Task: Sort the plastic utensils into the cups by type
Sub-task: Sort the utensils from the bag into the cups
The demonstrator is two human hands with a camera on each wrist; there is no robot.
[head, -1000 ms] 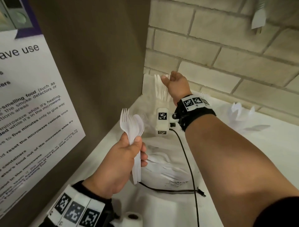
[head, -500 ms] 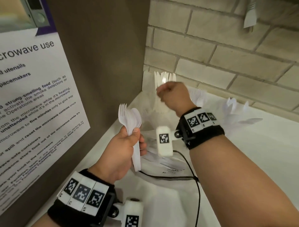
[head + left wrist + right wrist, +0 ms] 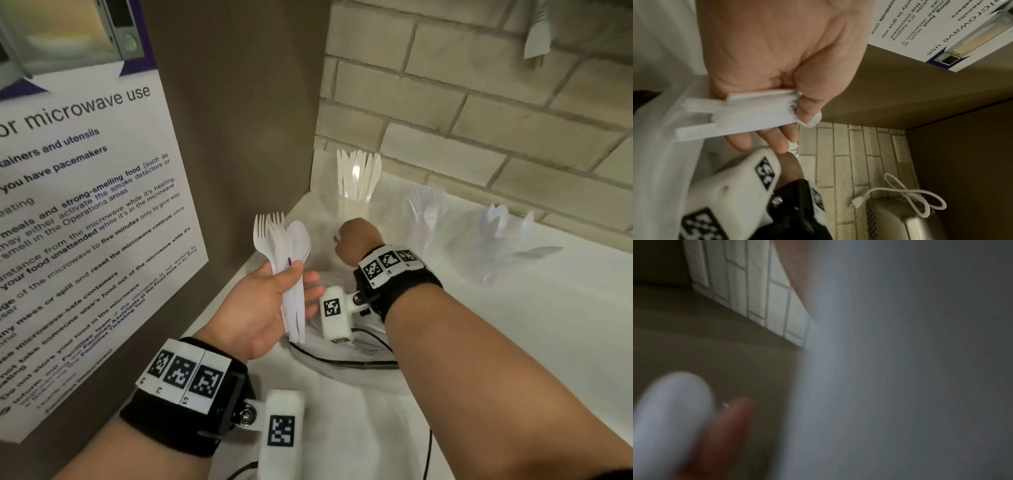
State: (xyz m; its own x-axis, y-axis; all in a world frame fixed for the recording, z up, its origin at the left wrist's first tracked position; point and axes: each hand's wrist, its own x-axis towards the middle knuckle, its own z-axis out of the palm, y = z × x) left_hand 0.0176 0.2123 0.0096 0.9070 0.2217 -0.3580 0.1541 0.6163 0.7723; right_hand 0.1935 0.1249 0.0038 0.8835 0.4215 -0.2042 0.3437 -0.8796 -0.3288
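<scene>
My left hand (image 3: 301, 284) grips a bunch of white plastic forks and spoons (image 3: 282, 240) upright, heads up; its thumb presses their handles (image 3: 748, 113) in the left wrist view. My right hand (image 3: 356, 240) hovers just right of the bunch as a curled fist, and I see nothing in it. The right wrist view is blurred, showing only a white spoon bowl (image 3: 672, 410) and a finger. A clear cup of knives (image 3: 358, 178) stands in the back corner. A cup with forks (image 3: 424, 212) and another cup of white utensils (image 3: 503, 226) stand further right along the wall.
A brown cabinet side with a microwave notice (image 3: 85, 222) closes the left. The brick wall (image 3: 479, 120) runs behind the white counter (image 3: 513, 325). More white utensils in clear plastic (image 3: 342, 349) and a black cable (image 3: 342, 361) lie under my hands.
My right hand has drawn back from the knife cup, curled into a fist and come down beside the bunch. My left hand has lifted the bunch slightly.
</scene>
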